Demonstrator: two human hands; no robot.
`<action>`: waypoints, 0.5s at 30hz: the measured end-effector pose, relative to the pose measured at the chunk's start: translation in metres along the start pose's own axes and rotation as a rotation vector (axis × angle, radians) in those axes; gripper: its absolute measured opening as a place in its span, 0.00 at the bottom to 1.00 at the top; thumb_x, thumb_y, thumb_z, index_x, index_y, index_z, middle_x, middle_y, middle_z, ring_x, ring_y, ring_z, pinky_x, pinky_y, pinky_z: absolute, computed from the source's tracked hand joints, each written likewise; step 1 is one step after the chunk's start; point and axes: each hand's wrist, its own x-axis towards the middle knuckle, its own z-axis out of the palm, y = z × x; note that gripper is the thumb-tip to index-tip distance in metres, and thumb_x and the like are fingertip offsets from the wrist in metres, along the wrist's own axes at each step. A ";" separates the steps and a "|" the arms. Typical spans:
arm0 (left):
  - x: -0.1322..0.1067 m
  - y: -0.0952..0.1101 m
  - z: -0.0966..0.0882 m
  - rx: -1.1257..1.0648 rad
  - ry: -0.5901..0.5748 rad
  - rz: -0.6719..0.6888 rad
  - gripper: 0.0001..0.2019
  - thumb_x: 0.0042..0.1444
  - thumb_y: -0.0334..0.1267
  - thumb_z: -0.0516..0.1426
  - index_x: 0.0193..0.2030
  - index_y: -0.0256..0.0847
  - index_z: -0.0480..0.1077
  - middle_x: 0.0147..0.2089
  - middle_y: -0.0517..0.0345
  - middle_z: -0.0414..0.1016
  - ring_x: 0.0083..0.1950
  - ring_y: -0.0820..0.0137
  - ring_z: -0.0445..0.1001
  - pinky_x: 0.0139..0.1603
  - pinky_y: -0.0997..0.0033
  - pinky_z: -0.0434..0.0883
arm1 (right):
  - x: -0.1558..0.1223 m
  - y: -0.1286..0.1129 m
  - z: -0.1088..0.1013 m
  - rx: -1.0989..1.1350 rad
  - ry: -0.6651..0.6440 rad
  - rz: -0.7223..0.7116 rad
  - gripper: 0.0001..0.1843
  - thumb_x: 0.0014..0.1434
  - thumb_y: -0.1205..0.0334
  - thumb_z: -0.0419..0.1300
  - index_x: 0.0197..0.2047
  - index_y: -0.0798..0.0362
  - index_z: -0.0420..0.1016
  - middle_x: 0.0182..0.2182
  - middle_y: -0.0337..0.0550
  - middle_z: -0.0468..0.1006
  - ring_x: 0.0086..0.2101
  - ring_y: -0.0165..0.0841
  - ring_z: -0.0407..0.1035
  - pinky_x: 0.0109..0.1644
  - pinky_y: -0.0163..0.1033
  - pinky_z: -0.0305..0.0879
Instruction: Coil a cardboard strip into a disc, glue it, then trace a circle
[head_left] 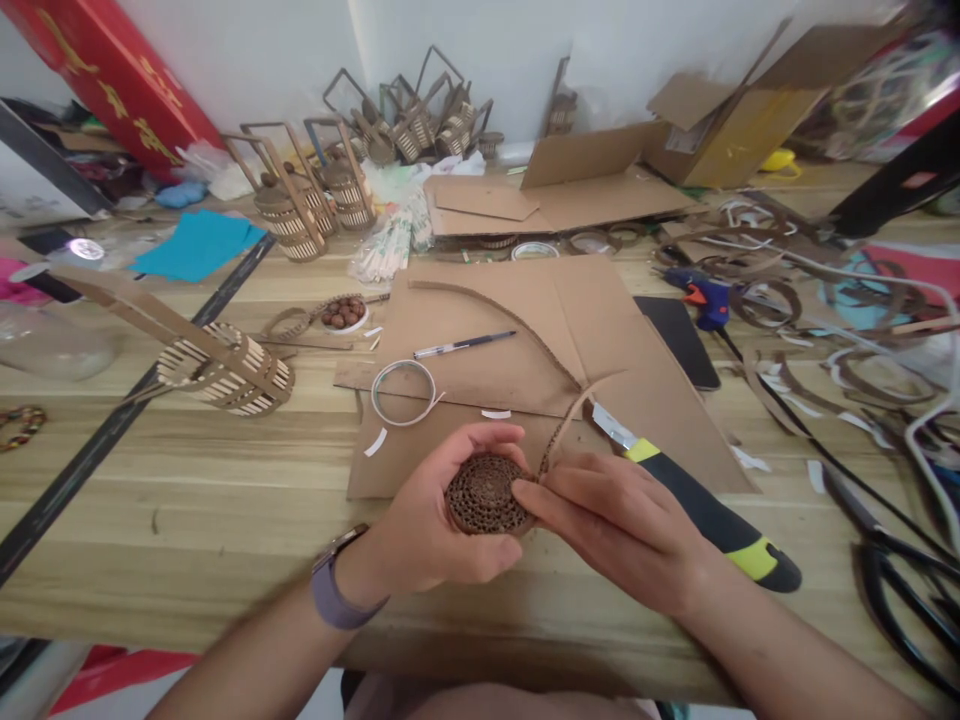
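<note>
My left hand (pixel 431 520) cups a round coil of rolled corrugated cardboard (pixel 484 493), thumb below and fingers curled over its top. My right hand (pixel 611 525) presses its fingertips against the coil's right edge, where a loose cardboard strip (pixel 564 425) runs up and away from the coil. Both hands hover over the near edge of a flat cardboard sheet (pixel 525 340) on the wooden table (pixel 225 480). A watch sits on my left wrist.
A utility knife (pixel 697 500) with black and yellow handle lies just right of my hands. A pen (pixel 461 345), a white ring (pixel 405 392), a woven cardboard basket (pixel 229 365), a phone (pixel 679 340), a glue gun (pixel 701 300), scissors (pixel 900 570) and cardboard scraps surround the sheet.
</note>
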 end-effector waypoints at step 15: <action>0.012 0.000 -0.022 0.712 0.670 0.187 0.15 0.67 0.44 0.48 0.29 0.43 0.64 0.52 0.55 0.74 0.52 0.64 0.72 0.57 0.59 0.65 | 0.012 0.009 -0.008 -0.273 0.047 -0.138 0.08 0.63 0.74 0.58 0.41 0.52 0.69 0.26 0.37 0.77 0.24 0.29 0.66 0.28 0.37 0.63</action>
